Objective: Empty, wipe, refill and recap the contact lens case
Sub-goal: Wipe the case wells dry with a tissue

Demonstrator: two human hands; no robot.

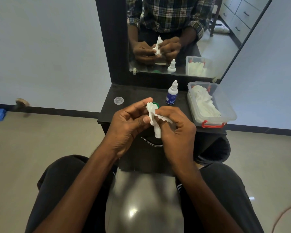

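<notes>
Both hands are up over the near edge of the black dresser top [138, 93]. Left hand [129, 121] grips the contact lens case [155, 105] (only a green edge shows, rest hidden behind fingers and tissue). Right hand [176, 126] pinches a white tissue [154, 118] against it. Clear cap [118, 100] lies far left on the top, well apart. Solution bottle [172, 93] stands upright, far right of the hands, near the clear tissue box [225, 105].

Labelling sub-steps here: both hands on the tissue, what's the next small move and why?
Probably keep working the crumpled white tissue into the green lens case: left hand and right hand both pinch it, the clear round cap lies aside, the white dropper bottle stands untouched.
</notes>
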